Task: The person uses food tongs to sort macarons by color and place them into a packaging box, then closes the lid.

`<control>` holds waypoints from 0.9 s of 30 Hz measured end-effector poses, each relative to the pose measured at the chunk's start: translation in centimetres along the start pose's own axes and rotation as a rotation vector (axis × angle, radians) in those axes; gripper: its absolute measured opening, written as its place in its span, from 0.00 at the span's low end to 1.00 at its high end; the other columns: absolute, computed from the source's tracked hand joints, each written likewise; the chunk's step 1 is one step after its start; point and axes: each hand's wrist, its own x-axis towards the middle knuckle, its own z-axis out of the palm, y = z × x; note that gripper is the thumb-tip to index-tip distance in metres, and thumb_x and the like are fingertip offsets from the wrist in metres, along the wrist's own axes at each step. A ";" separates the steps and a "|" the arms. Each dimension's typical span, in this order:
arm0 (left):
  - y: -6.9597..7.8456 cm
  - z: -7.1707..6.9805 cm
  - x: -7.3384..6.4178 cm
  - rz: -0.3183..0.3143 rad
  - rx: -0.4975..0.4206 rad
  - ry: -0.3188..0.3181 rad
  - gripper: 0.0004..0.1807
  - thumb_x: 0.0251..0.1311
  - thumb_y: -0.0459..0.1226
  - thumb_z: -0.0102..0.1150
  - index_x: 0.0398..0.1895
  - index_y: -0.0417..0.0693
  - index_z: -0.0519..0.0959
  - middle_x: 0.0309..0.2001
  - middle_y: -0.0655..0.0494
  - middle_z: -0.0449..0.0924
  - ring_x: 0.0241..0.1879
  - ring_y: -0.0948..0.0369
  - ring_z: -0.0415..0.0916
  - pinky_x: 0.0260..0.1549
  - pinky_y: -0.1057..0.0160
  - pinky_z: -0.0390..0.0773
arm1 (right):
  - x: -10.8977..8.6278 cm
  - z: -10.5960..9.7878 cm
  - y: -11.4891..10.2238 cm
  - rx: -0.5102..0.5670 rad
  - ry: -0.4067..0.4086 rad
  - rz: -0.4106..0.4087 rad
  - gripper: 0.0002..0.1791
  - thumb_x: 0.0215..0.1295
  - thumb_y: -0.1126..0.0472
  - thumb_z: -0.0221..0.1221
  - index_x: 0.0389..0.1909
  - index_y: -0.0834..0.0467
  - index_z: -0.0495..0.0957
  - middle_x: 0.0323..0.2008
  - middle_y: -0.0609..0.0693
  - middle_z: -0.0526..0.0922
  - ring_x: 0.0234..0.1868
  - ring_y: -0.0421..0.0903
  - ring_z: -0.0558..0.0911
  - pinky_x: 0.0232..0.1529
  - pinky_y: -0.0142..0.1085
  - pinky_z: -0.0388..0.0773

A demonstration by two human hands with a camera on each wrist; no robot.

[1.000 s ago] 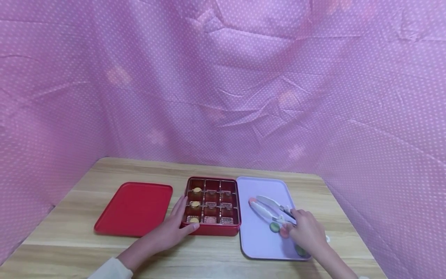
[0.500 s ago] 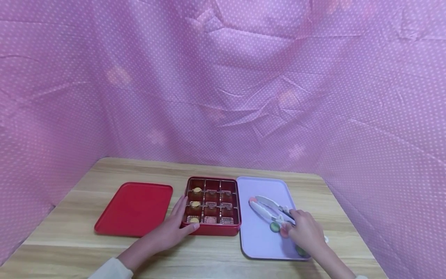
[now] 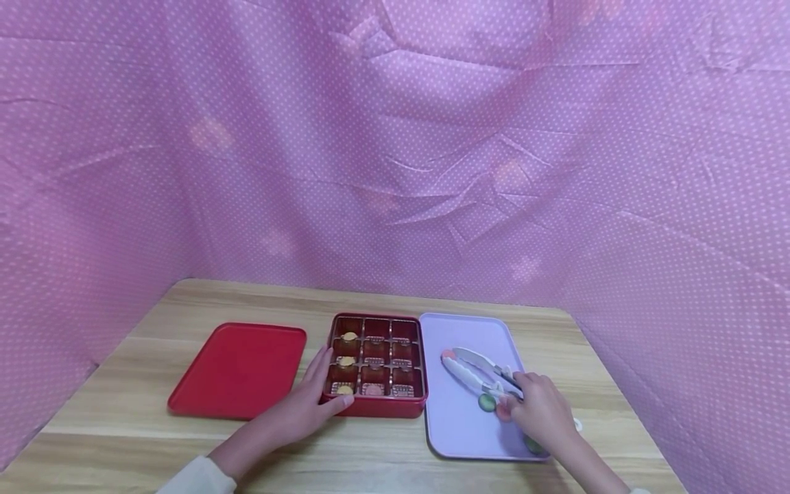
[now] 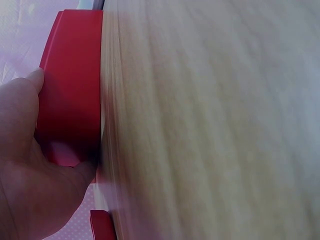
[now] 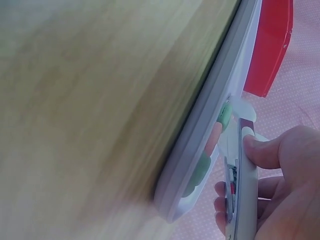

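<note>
My left hand rests at the near left corner of a red box, fingers straight along its side and thumb at the front rim. A clear divider splits the box into several compartments. Round yellow pieces lie down its left column, and a pink piece sits front middle. With curled fingers my right hand grips white-tipped tongs over a lilac tray. The spread tips reach either side of a round pink piece. Near the hand lie a green piece and another pink piece.
A flat red lid lies on the wooden table left of the box. A darker green piece, partly hidden by the right wrist, is at the tray's near right corner. Pink dotted cloth hangs around the table.
The right hand and tongs have shifted very slightly left, the tips staying around the far pink piece. The left hand and the box look the same.
</note>
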 end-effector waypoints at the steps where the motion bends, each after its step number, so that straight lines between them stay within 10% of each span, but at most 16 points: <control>1: 0.0 0.0 0.0 -0.001 -0.001 0.001 0.58 0.64 0.65 0.56 0.83 0.57 0.33 0.83 0.51 0.26 0.78 0.37 0.44 0.68 0.32 0.60 | 0.0 0.0 0.0 0.001 -0.001 0.000 0.28 0.54 0.61 0.69 0.56 0.69 0.80 0.43 0.59 0.86 0.40 0.54 0.81 0.36 0.51 0.79; 27: 0.1 -0.1 0.1 -0.014 -0.019 -0.014 0.58 0.63 0.64 0.58 0.83 0.55 0.33 0.83 0.51 0.26 0.79 0.40 0.40 0.69 0.32 0.58 | -0.2 -1.0 -1.1 0.022 0.069 -0.034 0.27 0.54 0.61 0.70 0.55 0.68 0.81 0.43 0.62 0.85 0.41 0.58 0.82 0.40 0.54 0.80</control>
